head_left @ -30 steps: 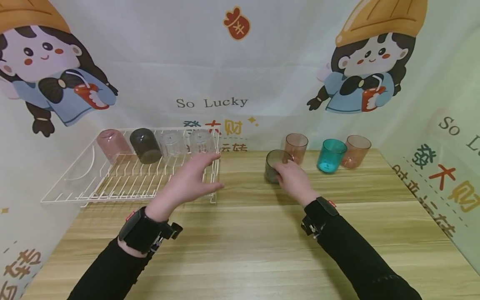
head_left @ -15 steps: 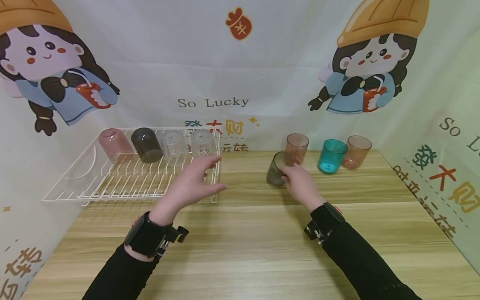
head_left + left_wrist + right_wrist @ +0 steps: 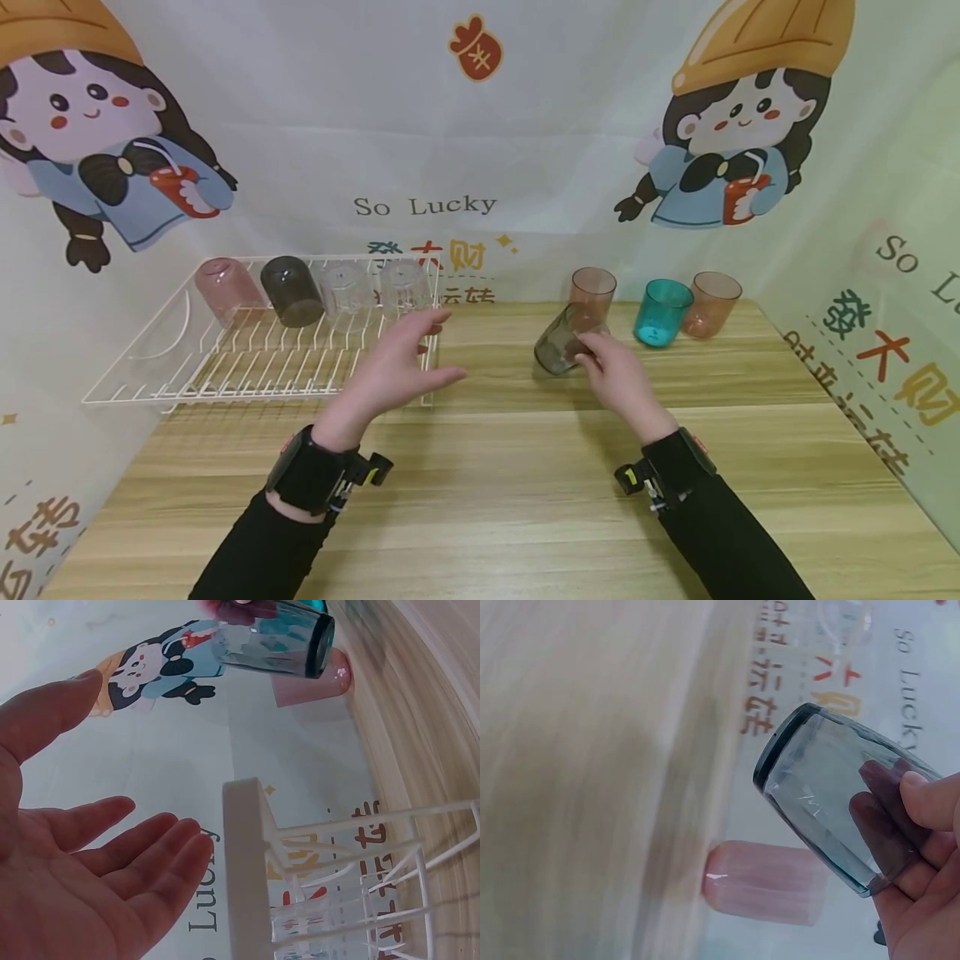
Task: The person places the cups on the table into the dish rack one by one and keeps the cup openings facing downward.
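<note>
Smoky grey glass (image 3: 557, 348), tilted, its thick base toward the rack side and its mouth leaning the other way; I see it clear of the surface (image 3: 487, 483) in my right wrist view. The right hand (image 3: 617, 373) grasps it near the mouth, thumb on one side, fingers showing through the wall. Just behind it, a pink glass (image 3: 592, 286) stands upright; farther right, a teal glass (image 3: 663, 315) and a second pink glass (image 3: 715, 307), upright and close together. The left hand (image 3: 393, 362) holds nothing: thumb and fingers spread apart, at the right end of the white wire rack (image 3: 244, 870). Along the rack's back I count four upturned glasses: a rose one (image 3: 227, 287), a dark one (image 3: 291, 292), then two clear ones (image 3: 347, 293), seen only in part past the fingers at the near end. Both wrists wear black straps below dark sleeves. Behind everything I have a pale printed cloth (image 3: 420, 100) with cartoon figures and the words "So Lucky".
</note>
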A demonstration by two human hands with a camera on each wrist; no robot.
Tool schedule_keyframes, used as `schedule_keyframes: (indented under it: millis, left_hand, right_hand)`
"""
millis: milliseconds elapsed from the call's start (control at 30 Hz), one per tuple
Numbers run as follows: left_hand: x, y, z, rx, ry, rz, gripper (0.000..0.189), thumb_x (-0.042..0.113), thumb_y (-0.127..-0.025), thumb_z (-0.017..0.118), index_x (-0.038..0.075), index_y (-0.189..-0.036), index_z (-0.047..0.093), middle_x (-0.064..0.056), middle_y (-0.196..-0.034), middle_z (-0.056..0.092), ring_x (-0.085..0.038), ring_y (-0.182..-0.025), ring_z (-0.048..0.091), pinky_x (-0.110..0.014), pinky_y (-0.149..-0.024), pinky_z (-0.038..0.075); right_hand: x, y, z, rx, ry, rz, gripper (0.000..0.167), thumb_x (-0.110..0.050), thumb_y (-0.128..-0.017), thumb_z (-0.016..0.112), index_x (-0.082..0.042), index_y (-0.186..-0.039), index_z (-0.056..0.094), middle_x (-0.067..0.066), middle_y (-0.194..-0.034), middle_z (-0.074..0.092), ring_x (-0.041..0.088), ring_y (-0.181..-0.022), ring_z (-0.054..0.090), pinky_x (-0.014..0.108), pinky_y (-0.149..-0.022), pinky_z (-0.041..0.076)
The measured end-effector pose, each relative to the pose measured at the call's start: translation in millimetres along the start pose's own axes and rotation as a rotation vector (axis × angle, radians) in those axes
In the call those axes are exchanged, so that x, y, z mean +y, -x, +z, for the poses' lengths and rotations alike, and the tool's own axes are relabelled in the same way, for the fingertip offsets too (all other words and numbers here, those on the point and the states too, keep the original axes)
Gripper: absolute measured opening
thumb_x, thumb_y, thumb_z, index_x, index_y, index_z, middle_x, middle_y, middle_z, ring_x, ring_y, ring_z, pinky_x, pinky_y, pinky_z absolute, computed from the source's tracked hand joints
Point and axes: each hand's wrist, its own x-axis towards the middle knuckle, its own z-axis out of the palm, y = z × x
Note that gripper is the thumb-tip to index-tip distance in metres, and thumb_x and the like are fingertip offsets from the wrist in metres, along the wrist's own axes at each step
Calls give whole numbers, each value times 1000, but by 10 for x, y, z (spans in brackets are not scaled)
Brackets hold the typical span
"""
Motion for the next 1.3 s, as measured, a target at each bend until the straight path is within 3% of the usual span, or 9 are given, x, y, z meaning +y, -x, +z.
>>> schedule_keyframes:
  millis: [167, 400, 600, 933, 1300]
  left_hand:
    - [41, -8, 32, 13, 16, 0, 87, 23, -80, 84, 1, -151, 38, -22, -147, 48, -37, -129, 50, -48, -103, 50]
    - [77, -27, 59, 31, 34, 7, 92, 25, -78, 86, 3, -152, 37, -19, -150, 45, -37, -133, 47, -50, -106, 48]
    - [100, -62, 80, 50, 35, 17, 97, 29, -76, 87, 6, -154, 35, -16, -153, 43, -35, -134, 46, -49, -106, 47]
    - [161, -114, 103, 93, 113, 14, 100, 29, -76, 88, 8, -155, 32, -12, -157, 39, -29, -140, 41, -45, -112, 43]
    - [281, -152, 92, 104, 150, 0, 103, 29, -74, 89, 12, -157, 30, -9, -159, 36, -32, -137, 45, -47, -111, 43]
  right_hand:
    - [-74, 25, -88, 33, -40, 15, 25, -1, -94, 65, 8, -117, 64, 27, -111, 69, 44, -109, 65, 56, -95, 52]
    - [-174, 18, -158, 62, -83, -10, 24, -2, -94, 65, 8, -116, 65, 27, -116, 68, 46, -120, 59, 56, -106, 46]
    - [-268, 8, -210, 104, -116, -24, 27, -2, -94, 66, 10, -118, 64, 28, -119, 67, 45, -118, 61, 56, -101, 49]
    - [-409, -1, -281, 196, -179, -54, 25, 0, -93, 66, 9, -115, 65, 29, -114, 68, 46, -110, 63, 58, -93, 52]
    - [-527, -30, -313, 269, -315, -68, 14, -1, -95, 64, 1, -108, 68, 17, -105, 72, 33, -103, 67, 49, -88, 54]
